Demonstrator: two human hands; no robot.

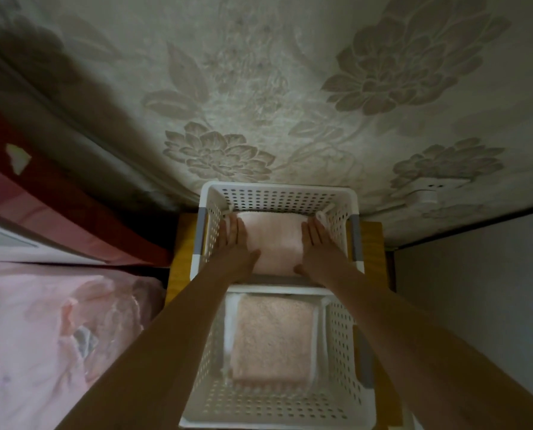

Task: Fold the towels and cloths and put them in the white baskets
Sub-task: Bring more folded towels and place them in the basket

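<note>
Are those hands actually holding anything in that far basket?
Nothing is gripped. Both hands, left hand and right hand, lie flat with straight fingers on the folded pale pink towel, one at each side edge, inside the far white basket.

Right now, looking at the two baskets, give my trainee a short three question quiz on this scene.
1. True or false: both hands lie flat on the pale pink folded towel in the far white basket.
2. What lies in the near white basket: A) nothing, B) a folded pink towel, C) a bottle?
3. What stands on the wall right of the far basket?

Key: 1 true: left hand, right hand. 2 B. 3 a white wall socket.
</note>
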